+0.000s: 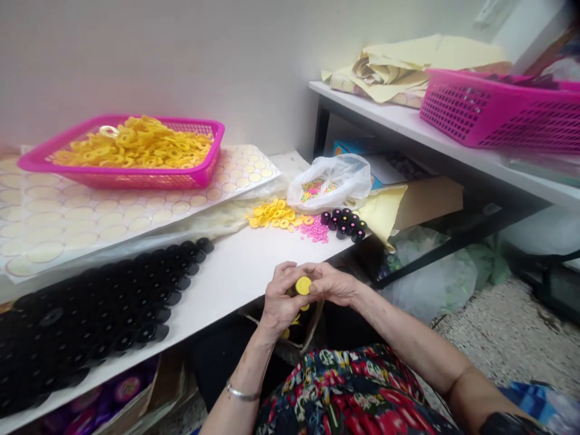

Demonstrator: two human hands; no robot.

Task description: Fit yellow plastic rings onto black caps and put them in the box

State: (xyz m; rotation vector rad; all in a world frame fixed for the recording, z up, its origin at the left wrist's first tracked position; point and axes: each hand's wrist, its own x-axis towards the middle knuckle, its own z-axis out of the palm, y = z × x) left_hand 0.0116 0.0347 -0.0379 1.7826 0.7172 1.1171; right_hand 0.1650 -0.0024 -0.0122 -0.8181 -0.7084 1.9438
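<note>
Both my hands meet just below the front edge of the white table (235, 272). My left hand (278, 299) and my right hand (333, 284) together pinch a small round yellow piece (303, 285). More yellow bits show under my left palm. On the table lie a loose pile of yellow rings (276, 215), a small heap of pink beads (316, 231) and a cluster of black caps with pink tops (345, 222).
A pink basket (203, 172) full of yellow rings stands at the back left on sheets of round stickers (67, 217). Rows of black discs (99, 308) cover the left front. A clear bag of beads (330, 181) lies nearby. A second pink basket (498, 115) sits on the right shelf.
</note>
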